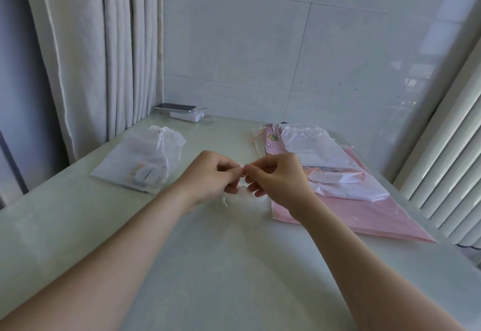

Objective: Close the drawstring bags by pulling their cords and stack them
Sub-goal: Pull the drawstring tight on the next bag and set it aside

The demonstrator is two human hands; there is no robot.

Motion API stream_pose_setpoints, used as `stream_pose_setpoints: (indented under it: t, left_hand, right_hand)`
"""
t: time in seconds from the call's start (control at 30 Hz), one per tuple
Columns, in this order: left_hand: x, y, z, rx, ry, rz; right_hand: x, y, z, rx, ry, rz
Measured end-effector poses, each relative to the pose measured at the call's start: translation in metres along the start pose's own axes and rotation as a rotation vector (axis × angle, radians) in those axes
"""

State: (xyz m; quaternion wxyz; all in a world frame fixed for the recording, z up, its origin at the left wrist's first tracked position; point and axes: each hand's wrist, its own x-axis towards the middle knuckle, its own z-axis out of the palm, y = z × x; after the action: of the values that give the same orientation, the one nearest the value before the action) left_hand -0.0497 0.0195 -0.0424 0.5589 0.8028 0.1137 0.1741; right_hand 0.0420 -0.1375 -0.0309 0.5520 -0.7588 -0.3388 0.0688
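Note:
A small translucent white drawstring bag point(247, 200) lies on the pale table in front of me, mostly hidden under my hands. My left hand point(210, 177) and my right hand point(276, 177) meet above it, fingertips pinched together on its top edge or cord. On the left rests a closed white drawstring bag point(140, 161) with its cord hanging down. To the right lies a pile of bags: white ones point(317, 153) on top of a large pink one point(364, 216).
A phone point(175, 107) sits on a white power bank point(186, 116) with a cable at the table's back edge. Curtains point(91, 57) hang at the left, a tiled wall stands behind, and a ribbed white radiator point(447, 153) stands at the right.

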Motion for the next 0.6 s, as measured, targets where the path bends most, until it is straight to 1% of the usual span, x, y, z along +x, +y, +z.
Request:
stream_pose_setpoints:
  t: [0.2, 0.4, 0.47, 0.53, 0.6]
  left_hand:
    - [0.0029, -0.0021, 0.0004, 0.016, 0.017, -0.02]
    - [0.0037, -0.001, 0.002, 0.042, 0.017, -0.007]
    - [0.0032, -0.0001, 0.0035, 0.064, 0.02, -0.006]
    - [0.0035, -0.0006, 0.0048, 0.062, 0.024, -0.012]
    - [0.0042, -0.001, 0.0049, 0.032, 0.023, -0.018]
  right_hand:
    - [0.0032, 0.0064, 0.0037, 0.014, -0.001, -0.01]
    - [0.0038, 0.0047, 0.0023, -0.041, 0.076, -0.07]
    - [0.0033, 0.0056, 0.0024, -0.117, 0.099, -0.115]
    - [0.0022, 0.0078, 0.0027, -0.256, 0.127, -0.2]
    - [0.0003, 0.0101, 0.0036, -0.338, 0.1, -0.303]
